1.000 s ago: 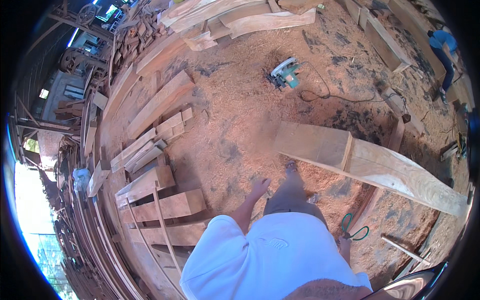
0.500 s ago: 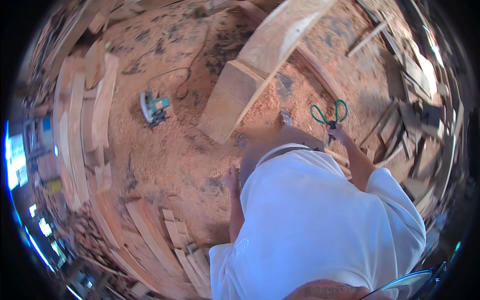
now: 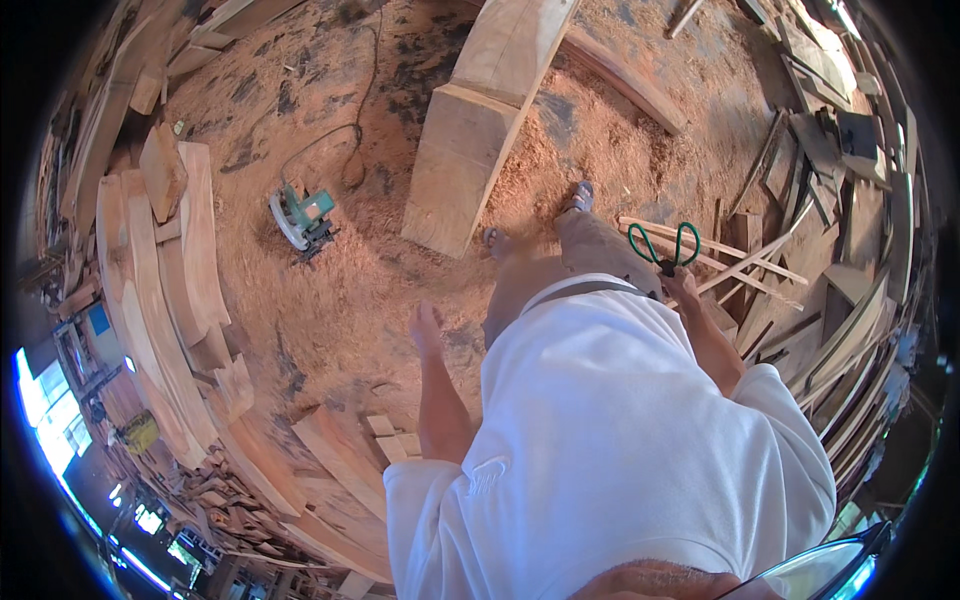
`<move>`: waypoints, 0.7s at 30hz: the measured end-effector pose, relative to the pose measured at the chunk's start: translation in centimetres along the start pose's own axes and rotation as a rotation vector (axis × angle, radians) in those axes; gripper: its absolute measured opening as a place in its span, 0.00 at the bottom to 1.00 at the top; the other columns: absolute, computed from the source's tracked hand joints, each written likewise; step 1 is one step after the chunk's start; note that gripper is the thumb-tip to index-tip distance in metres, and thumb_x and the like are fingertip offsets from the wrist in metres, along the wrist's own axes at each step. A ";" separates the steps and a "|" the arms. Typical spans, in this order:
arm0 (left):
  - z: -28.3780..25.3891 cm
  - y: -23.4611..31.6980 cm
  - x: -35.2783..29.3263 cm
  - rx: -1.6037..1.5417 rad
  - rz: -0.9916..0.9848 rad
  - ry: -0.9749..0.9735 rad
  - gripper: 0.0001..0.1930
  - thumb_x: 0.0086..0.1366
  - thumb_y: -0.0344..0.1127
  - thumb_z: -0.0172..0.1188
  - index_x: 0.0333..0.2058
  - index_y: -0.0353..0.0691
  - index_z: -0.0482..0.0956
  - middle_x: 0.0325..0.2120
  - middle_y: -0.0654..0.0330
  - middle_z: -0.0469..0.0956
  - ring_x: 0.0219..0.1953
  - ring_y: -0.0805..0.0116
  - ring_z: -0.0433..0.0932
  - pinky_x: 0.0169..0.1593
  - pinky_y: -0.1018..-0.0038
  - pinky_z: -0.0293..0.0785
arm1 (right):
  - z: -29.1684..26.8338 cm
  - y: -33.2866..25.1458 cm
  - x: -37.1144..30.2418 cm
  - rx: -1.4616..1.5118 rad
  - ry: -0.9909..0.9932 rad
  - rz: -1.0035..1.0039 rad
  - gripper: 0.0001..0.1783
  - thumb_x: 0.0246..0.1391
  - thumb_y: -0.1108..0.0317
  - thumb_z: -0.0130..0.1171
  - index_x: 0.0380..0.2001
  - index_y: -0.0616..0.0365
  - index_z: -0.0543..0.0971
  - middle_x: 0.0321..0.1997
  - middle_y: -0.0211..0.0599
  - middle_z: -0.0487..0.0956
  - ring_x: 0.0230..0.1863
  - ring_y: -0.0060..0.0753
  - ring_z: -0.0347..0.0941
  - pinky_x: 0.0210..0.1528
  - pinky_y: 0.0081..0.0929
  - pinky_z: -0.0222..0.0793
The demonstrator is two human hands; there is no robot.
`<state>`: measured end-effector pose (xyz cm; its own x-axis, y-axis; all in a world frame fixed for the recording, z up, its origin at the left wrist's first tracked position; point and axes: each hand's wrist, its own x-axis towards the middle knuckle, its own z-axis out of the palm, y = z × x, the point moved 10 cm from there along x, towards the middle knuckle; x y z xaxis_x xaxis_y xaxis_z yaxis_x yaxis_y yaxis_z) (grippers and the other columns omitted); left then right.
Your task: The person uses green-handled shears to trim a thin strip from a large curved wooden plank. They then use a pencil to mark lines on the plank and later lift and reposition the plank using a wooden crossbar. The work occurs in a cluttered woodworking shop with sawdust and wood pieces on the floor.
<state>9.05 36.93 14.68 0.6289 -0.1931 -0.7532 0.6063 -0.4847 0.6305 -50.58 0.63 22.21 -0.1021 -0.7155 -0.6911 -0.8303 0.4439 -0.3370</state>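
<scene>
My right hand [image 3: 682, 286] is closed around the dark middle part of green-handled scissors [image 3: 664, 246]. Their two large loops point away from me, and the blades are hidden in the hand. On the other side of my body, my left hand [image 3: 426, 328] hangs above the shaving-covered floor, slightly blurred. Its fingers look loosely apart, and nothing shows in them. A thick, curved timber piece [image 3: 460, 165] stands in front of my feet. Off to the left, a green circular saw [image 3: 304, 215] rests on the floor, its cord running away behind it.
Long curved planks [image 3: 150, 290] are stacked along the left. Thin wooden strips [image 3: 735, 262] and scrap boards crowd the right side. A reddish beam [image 3: 625, 80] lies beyond the curved timber. More boards [image 3: 345, 455] lie at the lower left.
My left hand has swung forward and to the left. The right hand keeps hold of the scissors. My view has shifted, and more thin strips show on the right.
</scene>
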 end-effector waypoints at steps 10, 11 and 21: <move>10.2 6.0 -2.1 0.261 0.154 -0.145 0.16 0.74 0.47 0.60 0.38 0.38 0.81 0.28 0.64 0.80 0.29 0.73 0.78 0.34 0.74 0.75 | -0.2 3.9 -0.3 0.123 -0.012 0.004 0.20 0.53 0.58 0.69 0.43 0.61 0.85 0.29 0.35 0.83 0.28 0.27 0.79 0.28 0.32 0.72; 10.5 4.6 -1.9 0.264 0.142 -0.149 0.16 0.74 0.47 0.61 0.38 0.38 0.81 0.28 0.64 0.80 0.29 0.73 0.78 0.33 0.74 0.76 | -0.7 2.8 -0.2 0.112 -0.008 -0.035 0.20 0.53 0.57 0.69 0.43 0.61 0.85 0.28 0.35 0.82 0.28 0.28 0.79 0.29 0.33 0.73; 13.4 -5.0 -4.8 0.178 -0.078 -0.136 0.18 0.72 0.50 0.62 0.38 0.37 0.80 0.26 0.61 0.79 0.23 0.72 0.77 0.26 0.74 0.74 | -4.4 3.8 10.4 -0.196 -0.077 -0.097 0.28 0.51 0.48 0.65 0.44 0.63 0.84 0.40 0.57 0.85 0.44 0.54 0.85 0.46 0.45 0.78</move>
<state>-3.49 28.81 12.64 0.5043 -0.2565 -0.8245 0.5474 -0.6435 0.5350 -57.24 -7.45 16.57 0.0194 -0.7032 -0.7107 -0.9255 0.2563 -0.2789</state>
